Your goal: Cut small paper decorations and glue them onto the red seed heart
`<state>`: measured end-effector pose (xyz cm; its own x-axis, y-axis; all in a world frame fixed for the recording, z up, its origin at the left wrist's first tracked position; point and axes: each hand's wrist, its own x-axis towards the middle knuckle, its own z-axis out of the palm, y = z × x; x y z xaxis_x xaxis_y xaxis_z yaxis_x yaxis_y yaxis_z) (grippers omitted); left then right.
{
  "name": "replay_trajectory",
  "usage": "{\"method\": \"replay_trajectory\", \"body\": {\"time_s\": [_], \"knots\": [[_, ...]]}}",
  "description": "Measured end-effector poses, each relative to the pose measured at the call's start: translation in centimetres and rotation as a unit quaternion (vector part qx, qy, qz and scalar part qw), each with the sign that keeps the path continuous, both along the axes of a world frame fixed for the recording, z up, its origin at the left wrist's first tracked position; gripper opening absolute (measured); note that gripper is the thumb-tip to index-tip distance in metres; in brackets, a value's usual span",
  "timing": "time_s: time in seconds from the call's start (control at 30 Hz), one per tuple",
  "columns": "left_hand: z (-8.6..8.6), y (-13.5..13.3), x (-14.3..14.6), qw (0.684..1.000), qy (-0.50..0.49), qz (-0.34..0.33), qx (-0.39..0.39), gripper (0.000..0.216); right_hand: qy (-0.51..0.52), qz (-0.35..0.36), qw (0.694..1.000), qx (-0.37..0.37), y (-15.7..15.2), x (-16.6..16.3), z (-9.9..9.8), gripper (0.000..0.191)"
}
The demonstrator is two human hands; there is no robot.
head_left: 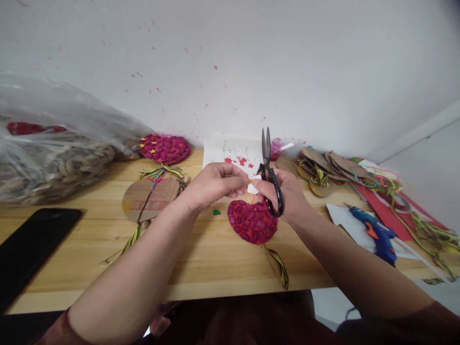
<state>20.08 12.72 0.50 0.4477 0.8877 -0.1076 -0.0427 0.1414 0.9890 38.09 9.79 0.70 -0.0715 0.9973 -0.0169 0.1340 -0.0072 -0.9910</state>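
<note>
In the head view, black-handled scissors (266, 148) point blades up in my right hand (287, 194), whose fingers also pinch a small white piece of paper (255, 185). The thumb and fingers of my left hand (223, 182) close on the left edge of that piece, where a tiny orange-yellow bit shows. Just below both hands lies a heart-like shape (251, 223) covered in magenta pieces, with a thin loop on top and a yellow-and-black tassel (277, 266) below. A small green scrap (216, 212) rests left of it.
Red stars (240, 162) lie on a white sheet at the back. A blue glue gun (373, 232) and cardboard shapes (332, 165) sit right. Leftward are a black phone-like slab (36, 254), a cardboard disc (145, 199), a star-decorated magenta shape (165, 148) and a clear plastic bag (64, 129).
</note>
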Motion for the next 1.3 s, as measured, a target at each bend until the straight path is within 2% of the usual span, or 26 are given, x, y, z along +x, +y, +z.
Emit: {"method": "replay_trajectory", "body": {"time_s": [0.4,0.73,1.3], "knots": [[-0.07,0.01,-0.04,1.000,0.001,-0.011,0.003,0.005,0.003,0.007,1.000,0.005,-0.16,-0.02,-0.05,0.018],[0.46,-0.13,-0.11,1.000,0.000,0.014,-0.027,0.014,-0.005,0.001,1.000,0.001,-0.13,-0.03,-0.13,0.019],[0.44,-0.08,-0.04,1.000,0.002,0.013,-0.023,0.008,-0.010,-0.014,1.000,-0.022,-0.31,-0.30,-0.02,0.020]]}}
